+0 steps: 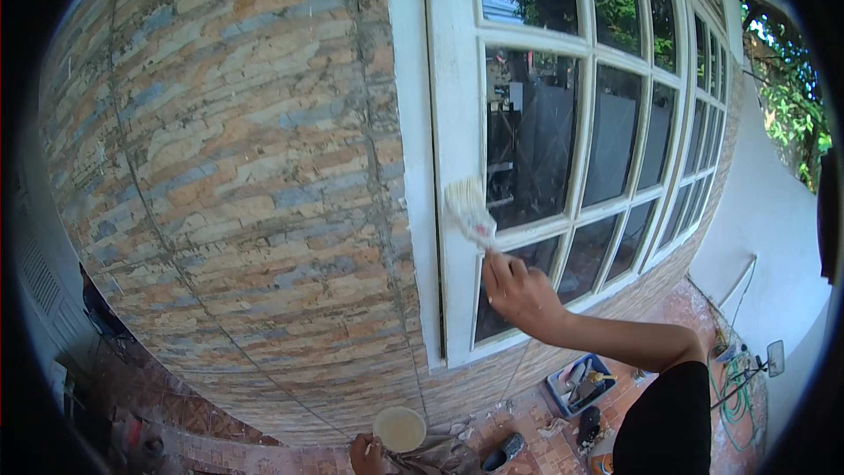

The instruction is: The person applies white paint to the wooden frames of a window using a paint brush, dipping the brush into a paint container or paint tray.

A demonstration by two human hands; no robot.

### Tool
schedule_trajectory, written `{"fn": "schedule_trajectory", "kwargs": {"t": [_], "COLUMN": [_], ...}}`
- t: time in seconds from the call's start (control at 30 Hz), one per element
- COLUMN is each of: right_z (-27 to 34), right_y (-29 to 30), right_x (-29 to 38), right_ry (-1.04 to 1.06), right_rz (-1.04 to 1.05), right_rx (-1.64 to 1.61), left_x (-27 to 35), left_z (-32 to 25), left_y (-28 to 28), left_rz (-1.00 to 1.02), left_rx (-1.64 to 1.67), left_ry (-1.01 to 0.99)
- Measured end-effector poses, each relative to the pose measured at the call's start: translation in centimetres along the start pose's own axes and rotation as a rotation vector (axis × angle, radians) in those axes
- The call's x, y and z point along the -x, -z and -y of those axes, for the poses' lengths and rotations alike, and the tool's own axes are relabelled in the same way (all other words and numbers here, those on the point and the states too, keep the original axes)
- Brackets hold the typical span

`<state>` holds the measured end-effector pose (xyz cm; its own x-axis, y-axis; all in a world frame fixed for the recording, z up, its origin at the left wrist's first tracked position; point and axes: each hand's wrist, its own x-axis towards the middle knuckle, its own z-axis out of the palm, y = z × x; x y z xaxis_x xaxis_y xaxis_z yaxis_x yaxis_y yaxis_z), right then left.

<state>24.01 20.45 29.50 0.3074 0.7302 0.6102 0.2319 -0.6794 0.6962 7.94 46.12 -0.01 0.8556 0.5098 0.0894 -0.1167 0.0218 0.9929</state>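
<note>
My right hand (pixel 524 297) grips a paintbrush (pixel 471 214) by its handle. The pale bristles lie against the left upright of a white wooden window frame (pixel 458 125), beside a glass pane. Low in the view, my left hand (pixel 366 455) holds a round container of whitish paint (pixel 399 429) at its rim. The window has several panes between white glazing bars, and a gap runs between the sash and the outer frame. Paint covers part of the brush's ferrule.
A stone-patterned tile wall (pixel 264 178) fills the left. On the tiled floor lie a blue tray with tools (pixel 580 386), dark shoes (pixel 503 452), crumpled cloth (pixel 438 455) and a coiled green hose (pixel 735 389). A motorcycle mirror (pixel 776 357) shows at right.
</note>
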Motion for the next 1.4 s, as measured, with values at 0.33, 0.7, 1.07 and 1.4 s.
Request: {"fn": "schedule_trajectory", "kwargs": {"t": [0.33, 0.7, 1.07, 1.4], "right_z": [5.6, -3.7, 20.7, 25.8], "right_y": [-2.3, -2.0, -11.3, -5.8], "right_x": [11.3, 1.6, 23.5, 37.1], "right_ry": [-0.248, -0.66, -0.799, -1.63], "right_rz": [0.621, -0.358, 0.407, 1.022], "right_rx": [-0.689, -0.464, -0.956, -1.82], "left_x": [2.4, 4.5, 7.6, 7.6], "left_z": [-3.0, -2.5, -4.0, -3.9], "left_y": [-2.2, -2.1, -2.6, -4.8], "left_rz": [0.066, -0.02, -0.15, -0.166], "left_rx": [0.04, 0.047, 0.054, -0.001], "left_ry": [0.234, 0.339, 0.472, 0.535]}}
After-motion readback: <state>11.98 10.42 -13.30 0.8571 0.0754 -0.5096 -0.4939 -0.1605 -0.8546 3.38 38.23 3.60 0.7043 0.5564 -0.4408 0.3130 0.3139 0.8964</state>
